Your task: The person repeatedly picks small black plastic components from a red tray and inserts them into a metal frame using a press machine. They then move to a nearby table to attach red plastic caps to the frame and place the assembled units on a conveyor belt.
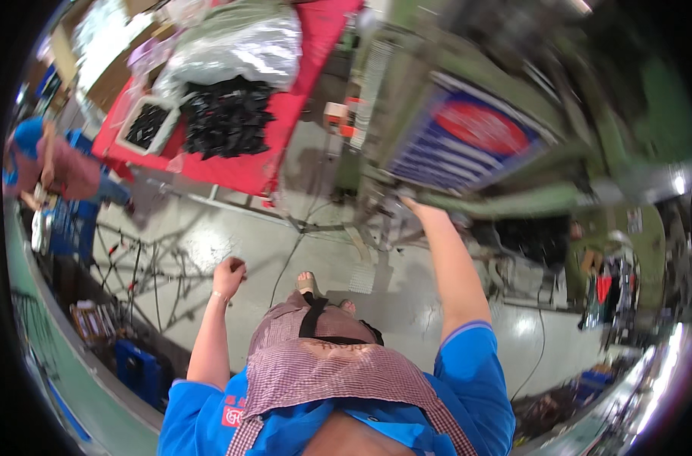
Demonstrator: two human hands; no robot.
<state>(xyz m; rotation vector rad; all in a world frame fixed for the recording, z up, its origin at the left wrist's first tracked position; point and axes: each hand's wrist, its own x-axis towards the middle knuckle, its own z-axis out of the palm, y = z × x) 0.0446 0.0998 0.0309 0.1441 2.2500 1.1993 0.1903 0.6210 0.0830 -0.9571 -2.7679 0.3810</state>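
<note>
The right hand [416, 207] is reaching to the green machine [467, 152], fingers touching its lower edge; its grip is too blurred to judge. The left hand [229, 275] is hanging loosely fisted, holding nothing, well apart.

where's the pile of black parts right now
In the head view, upper left: the pile of black parts lies on the red table, below a clear plastic bag, beside a white tray.

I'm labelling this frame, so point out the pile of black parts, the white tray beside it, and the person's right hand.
Pile of black parts [226, 118], head view, middle of the heap.
White tray [131, 125], head view, its near rim.
Right hand [416, 207], head view, back of the hand at the green machine [528, 201].
</note>
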